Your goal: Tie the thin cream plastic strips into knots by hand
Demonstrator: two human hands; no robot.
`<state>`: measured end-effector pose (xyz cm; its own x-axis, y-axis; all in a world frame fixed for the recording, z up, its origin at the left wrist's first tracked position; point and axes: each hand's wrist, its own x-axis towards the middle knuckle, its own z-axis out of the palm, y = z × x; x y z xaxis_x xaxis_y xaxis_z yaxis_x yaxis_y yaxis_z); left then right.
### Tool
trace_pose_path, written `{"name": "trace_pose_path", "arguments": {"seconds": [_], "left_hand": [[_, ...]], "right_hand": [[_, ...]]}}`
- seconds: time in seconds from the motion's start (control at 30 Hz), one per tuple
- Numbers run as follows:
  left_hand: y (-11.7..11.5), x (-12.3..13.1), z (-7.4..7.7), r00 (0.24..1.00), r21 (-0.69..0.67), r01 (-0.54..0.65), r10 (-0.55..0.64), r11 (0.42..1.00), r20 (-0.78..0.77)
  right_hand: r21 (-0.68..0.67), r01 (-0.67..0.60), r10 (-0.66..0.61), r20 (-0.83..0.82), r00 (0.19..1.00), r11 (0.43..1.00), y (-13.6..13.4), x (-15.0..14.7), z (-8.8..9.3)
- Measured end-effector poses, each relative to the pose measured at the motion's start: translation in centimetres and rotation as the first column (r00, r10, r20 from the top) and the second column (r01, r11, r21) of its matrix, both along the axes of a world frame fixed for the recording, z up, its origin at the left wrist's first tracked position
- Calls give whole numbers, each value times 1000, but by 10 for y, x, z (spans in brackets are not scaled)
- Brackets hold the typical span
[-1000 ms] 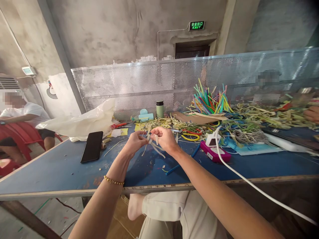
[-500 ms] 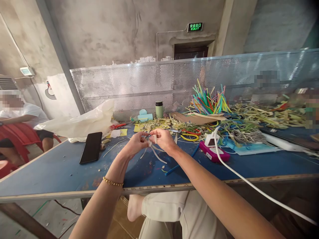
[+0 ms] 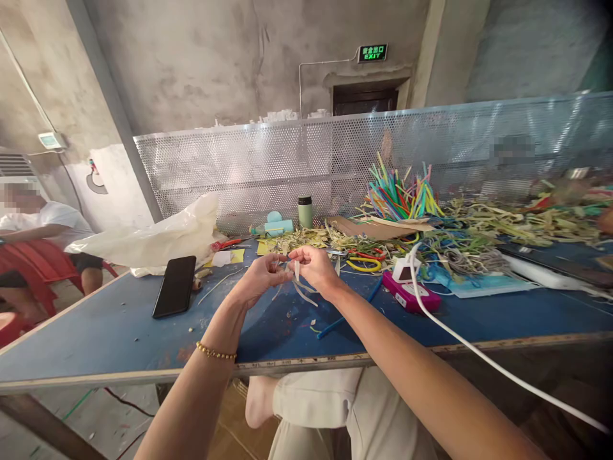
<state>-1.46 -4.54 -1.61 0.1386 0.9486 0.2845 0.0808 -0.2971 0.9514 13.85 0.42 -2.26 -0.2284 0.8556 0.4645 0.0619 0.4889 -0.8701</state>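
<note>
Head view: I see pale strips (image 3: pixel 297 271) pinched in the fingertips of both the left hand (image 3: pixel 261 276) and the right hand (image 3: pixel 317 268), above the desk (image 3: pixel 110 342), with loose ends dangling below the hands. I judge them light, limp and easily creased; I'd grip close to where the fingertips meet. They look narrow, flat, cream-white and gently curved.

Fingers (image 3: pixel 306 253) partly hide the pale strips (image 3: pixel 296 271); the left edge crops a seated person (image 3: pixel 62 219).

Hands (image 3: pixel 260 278) closer together at the pale strips (image 3: pixel 297 268) than before.
</note>
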Motion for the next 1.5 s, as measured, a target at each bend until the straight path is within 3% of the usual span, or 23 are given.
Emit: {"name": "trace_pose_path", "arguments": {"seconds": [0.27,0.43,0.53,0.6,0.67,0.73,0.8,0.93,1.2,1.5], "left_hand": [[5,-3,-2,1000,39,-23,24,999,-7],[1,-3,0,997,-8,37,-37,999,62],[-1,-4,2,983,-42,97,-89,994,160],[0,-5,2,974,-71,98,-81,993,212],[2,-7,1,972,-90,67,-45,994,229],[4,-9,-1,974,-92,31,-9,995,228],[7,-10,-3,975,-81,-6,24,997,223],[7,-11,-2,979,-55,-44,54,997,199],[6,-11,0,983,-45,-31,38,999,182],[6,-15,1,980,-25,-46,50,999,193]], "right_hand": [[-26,-33,33,-10,999,999,0,1,1],[-11,-41,41,-37,998,999,7,7,6],[-10,145,-143,109,984,989,15,17,10],[153,355,-383,246,890,922,17,23,12],[323,390,-483,295,824,862,16,28,14],[355,250,-375,344,861,901,13,30,15],[270,48,-163,421,892,962,9,29,14],[115,-179,113,432,895,977,3,23,9],[-54,-201,208,319,925,978,0,21,8],[-260,-278,328,174,928,925,-3,29,18]]}}
